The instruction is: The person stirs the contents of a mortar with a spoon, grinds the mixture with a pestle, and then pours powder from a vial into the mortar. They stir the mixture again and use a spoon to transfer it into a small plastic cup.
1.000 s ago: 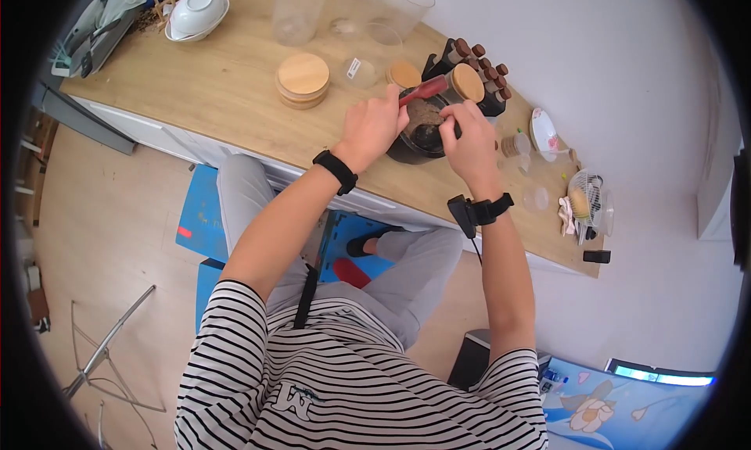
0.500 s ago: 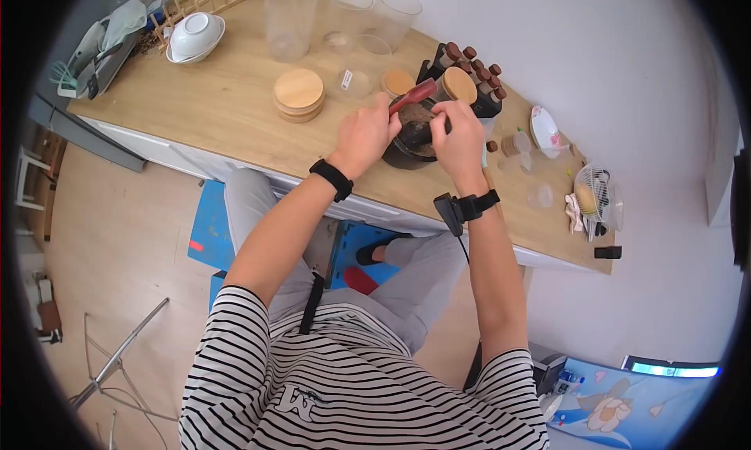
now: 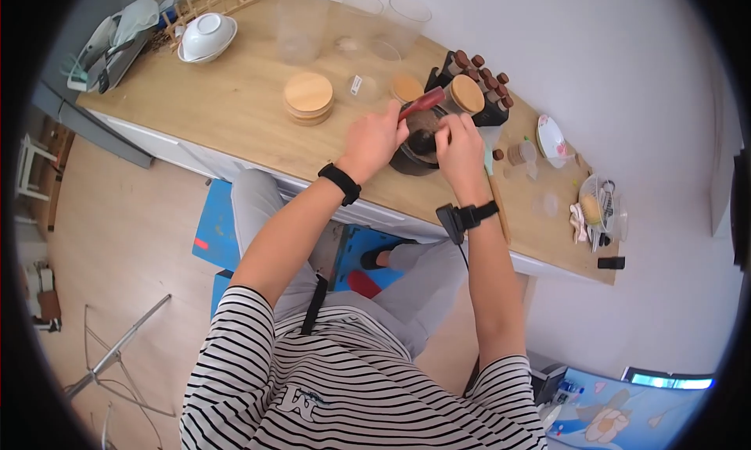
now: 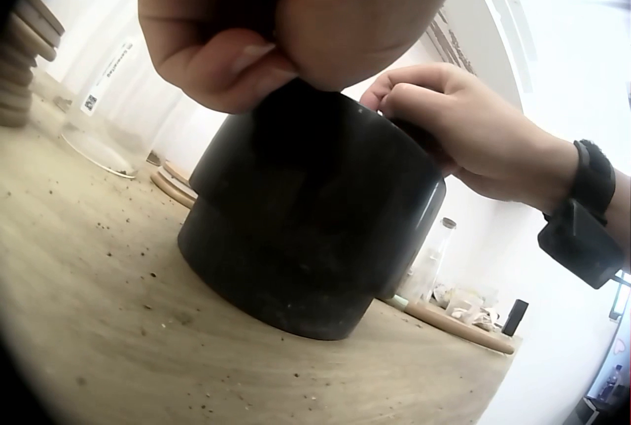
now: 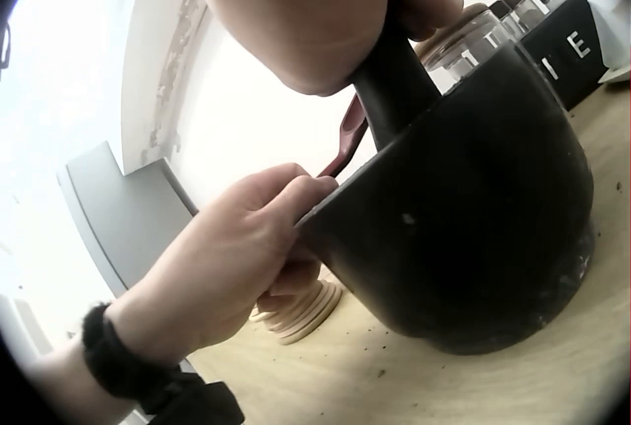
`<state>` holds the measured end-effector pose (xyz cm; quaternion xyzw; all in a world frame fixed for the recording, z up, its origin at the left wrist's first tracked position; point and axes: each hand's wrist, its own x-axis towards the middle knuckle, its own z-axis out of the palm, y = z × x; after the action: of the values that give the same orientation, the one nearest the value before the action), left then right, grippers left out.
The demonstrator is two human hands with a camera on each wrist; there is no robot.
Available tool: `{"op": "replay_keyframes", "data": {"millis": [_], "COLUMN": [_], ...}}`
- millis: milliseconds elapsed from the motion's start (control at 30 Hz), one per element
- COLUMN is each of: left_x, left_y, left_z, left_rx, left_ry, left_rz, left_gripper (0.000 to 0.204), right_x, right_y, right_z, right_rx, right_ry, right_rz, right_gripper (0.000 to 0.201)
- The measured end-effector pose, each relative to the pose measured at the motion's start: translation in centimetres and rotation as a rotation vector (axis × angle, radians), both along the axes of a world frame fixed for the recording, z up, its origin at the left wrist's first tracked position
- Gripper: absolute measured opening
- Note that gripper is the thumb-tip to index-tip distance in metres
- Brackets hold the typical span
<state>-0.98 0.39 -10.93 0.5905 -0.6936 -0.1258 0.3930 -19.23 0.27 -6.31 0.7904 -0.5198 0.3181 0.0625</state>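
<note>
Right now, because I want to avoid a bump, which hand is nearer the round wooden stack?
Left. The left hand grips a red utensil, right of the round wooden stack; the right hand is farther right, gripping the pestle over the mortar.

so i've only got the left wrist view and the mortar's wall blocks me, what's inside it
Observer: The head view shows brown material in the black mortar.
Operator: and what's in the right hand
Observer: It grips a black pestle, which reaches down into the mortar in the right wrist view.
Operator: ok is the left hand holding anything
Observer: Yes, a red scoop-like tool, which sticks out past the hand in the head view.
</note>
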Motion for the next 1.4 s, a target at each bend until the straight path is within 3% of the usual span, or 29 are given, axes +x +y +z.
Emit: {"op": "replay_keyframes", "data": {"millis": [133, 333, 467, 667, 867, 1100, 1233, 1400], "left_x": [0.0, 0.1, -0.1, 2.7, 4.1, 4.2, 4.4, 4.6], "left_y": [0.1, 0.0, 0.3, 1.9, 3.6, 3.4, 3.5, 4.1], "left_z": [0.0, 0.1, 0.4, 2.1, 4.8, 3.1, 2.7, 3.5], "left_rx": [0.006, -0.015, 0.048, -0.099, -0.046, -0.095, -0.074, -0.039], "left_ry": [-0.006, -0.047, -0.021, -0.125, -0.130, -0.036, -0.074, -0.162], "left_rz": [-0.013, -0.021, -0.047, -0.149, -0.075, -0.119, -0.197, -0.226], "left_gripper": [0.023, 0.024, 0.022, 0.015, 0.014, 0.013, 0.011, 0.012], "right_x": [0.4, 1.7, 1.9, 0.2, 2.2, 2.1, 0.8, 0.7], "right_y": [-0.3, -2.6, -0.6, -0.7, -1.3, 0.1, -1.7, -2.1], "right_z": [0.7, 1.0, 0.9, 0.8, 1.8, 0.4, 1.0, 0.9], "right_rx": [-0.085, -0.181, -0.073, -0.141, -0.205, -0.144, -0.142, -0.168], "right_ry": [-0.068, 0.054, 0.180, 0.021, -0.056, -0.080, -0.190, -0.155], "right_rz": [0.053, 0.064, 0.083, 0.102, 0.110, 0.115, -0.045, -0.069], "right_gripper": [0.006, 0.007, 0.014, 0.011, 0.009, 0.012, 0.012, 0.008]}}
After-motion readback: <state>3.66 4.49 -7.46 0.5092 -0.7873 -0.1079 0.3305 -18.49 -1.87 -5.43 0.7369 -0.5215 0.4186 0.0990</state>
